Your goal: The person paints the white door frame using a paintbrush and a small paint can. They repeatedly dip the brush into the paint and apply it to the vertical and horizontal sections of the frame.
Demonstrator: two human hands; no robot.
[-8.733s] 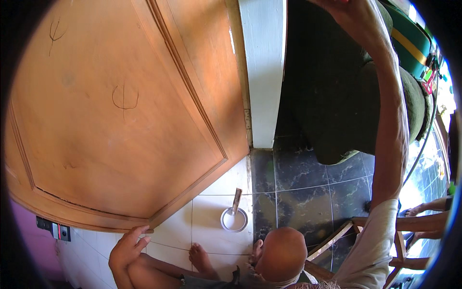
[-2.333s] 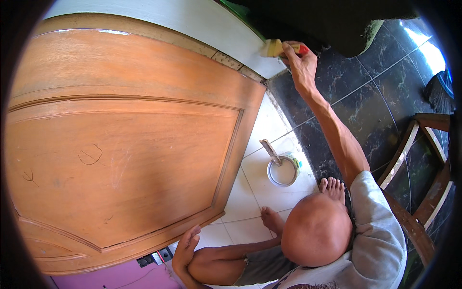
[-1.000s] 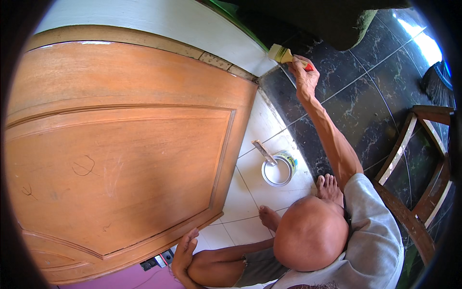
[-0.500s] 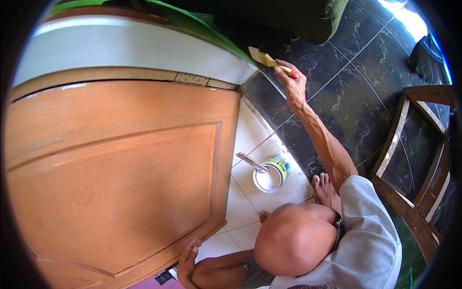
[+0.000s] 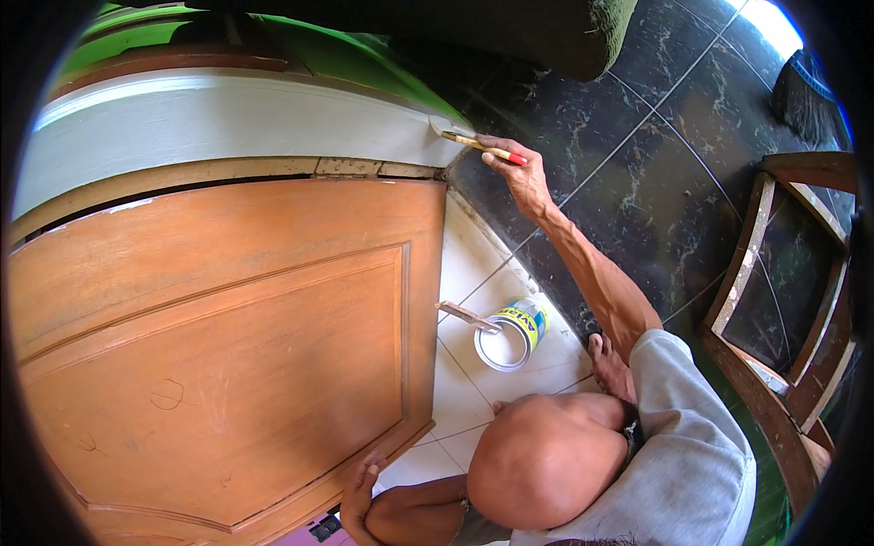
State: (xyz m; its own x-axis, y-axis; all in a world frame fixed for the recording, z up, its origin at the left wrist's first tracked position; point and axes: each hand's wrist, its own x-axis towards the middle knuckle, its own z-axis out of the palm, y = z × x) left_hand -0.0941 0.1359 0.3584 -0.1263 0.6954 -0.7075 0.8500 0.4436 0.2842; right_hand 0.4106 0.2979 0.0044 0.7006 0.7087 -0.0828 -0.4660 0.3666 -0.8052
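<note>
My right hand (image 5: 521, 173) is closed around the handle of a flat paintbrush (image 5: 482, 147) with a red end. Its bristles lie against the white-painted door frame (image 5: 273, 118), close to the frame's bottom end by the floor. At the lower middle, my left hand (image 5: 358, 499) grips the edge of the orange-brown panelled wooden door (image 5: 228, 355); part of its fingers is hidden. Between door and knee stands an open paint can (image 5: 526, 320) with white paint inside. A flat wooden stick (image 5: 466, 316) rests across the can's rim.
Dark marbled tiles (image 5: 628, 209) cover the floor to the right, pale tiles (image 5: 460, 364) the part beneath the can. A wooden frame (image 5: 742, 264) like a chair's stands at the right, with a broom head (image 5: 806, 100) beyond it. Dark green cloth (image 5: 610, 36) hangs at the top.
My right hand has brought the paintbrush left and slightly down, from above the dark floor onto the white frame. My left hand stays at the door edge. The view has shifted slightly.
</note>
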